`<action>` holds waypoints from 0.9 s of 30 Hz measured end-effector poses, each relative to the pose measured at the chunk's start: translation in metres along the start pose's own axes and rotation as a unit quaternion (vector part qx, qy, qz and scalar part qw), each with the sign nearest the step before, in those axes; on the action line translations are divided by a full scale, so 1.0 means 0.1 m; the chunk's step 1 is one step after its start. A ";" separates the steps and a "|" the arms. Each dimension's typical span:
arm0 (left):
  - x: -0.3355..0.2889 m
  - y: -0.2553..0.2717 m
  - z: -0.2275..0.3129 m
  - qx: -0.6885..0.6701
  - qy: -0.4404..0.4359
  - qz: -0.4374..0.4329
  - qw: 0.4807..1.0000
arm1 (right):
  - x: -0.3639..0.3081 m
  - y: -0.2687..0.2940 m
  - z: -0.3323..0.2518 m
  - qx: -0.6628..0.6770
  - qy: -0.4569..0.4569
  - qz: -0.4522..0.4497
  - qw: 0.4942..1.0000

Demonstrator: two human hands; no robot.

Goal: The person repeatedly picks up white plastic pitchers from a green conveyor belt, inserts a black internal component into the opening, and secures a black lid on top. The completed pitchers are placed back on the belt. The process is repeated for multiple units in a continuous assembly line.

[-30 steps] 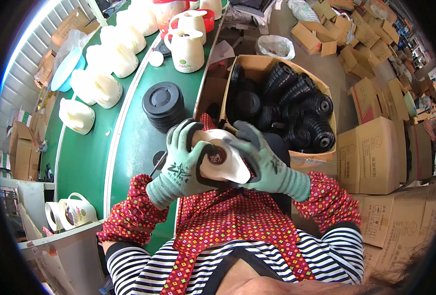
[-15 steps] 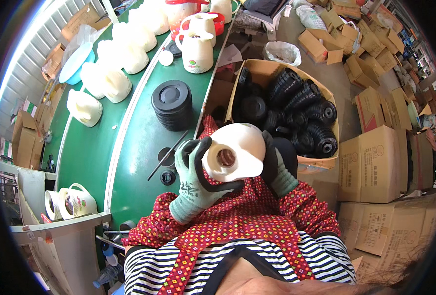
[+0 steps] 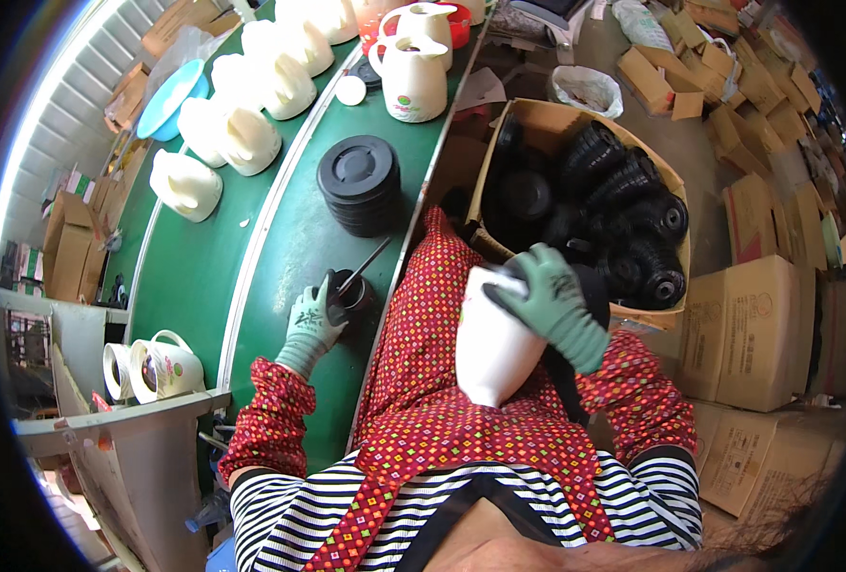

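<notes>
I see my right hand (image 3: 549,303), gloved, gripping a cream jug (image 3: 492,341) at frame centre over my lap, its long axis near upright. My left hand (image 3: 316,319) closes around a small black pot (image 3: 354,294) with a stick on the green belt (image 3: 203,276), left of the jug; open belt lies between pot and black lids (image 3: 360,183)

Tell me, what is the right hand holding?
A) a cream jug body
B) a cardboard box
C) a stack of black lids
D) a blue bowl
A: the right hand grips the top of a cream jug body on the lap, while the left hand rests at a small black pot on the green belt.
</notes>
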State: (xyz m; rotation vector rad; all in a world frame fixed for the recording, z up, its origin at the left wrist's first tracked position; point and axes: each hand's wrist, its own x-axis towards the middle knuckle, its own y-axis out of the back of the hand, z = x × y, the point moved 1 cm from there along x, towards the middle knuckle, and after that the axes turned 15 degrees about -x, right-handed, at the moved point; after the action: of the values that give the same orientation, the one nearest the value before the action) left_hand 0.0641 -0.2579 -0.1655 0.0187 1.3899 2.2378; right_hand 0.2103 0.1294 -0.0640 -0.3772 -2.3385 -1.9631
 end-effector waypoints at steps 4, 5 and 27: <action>0.10 0.05 -0.04 -0.102 -0.040 -0.034 0.993 | 0.01 0.20 -0.16 0.059 -0.002 -0.009 0.998; 0.07 0.04 -0.06 -0.153 -0.076 -0.021 0.985 | 0.03 0.30 -0.13 0.126 -0.017 0.014 0.992; 1.07 1.22 3.32 -0.235 -0.302 -0.231 0.895 | 1.43 -0.52 0.99 0.360 0.081 -0.171 0.913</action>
State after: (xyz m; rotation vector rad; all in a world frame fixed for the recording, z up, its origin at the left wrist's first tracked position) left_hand 0.0097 0.0216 0.0696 0.1818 0.4453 1.8667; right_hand 0.0710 0.2387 -0.1033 0.2526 -2.9108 -1.0021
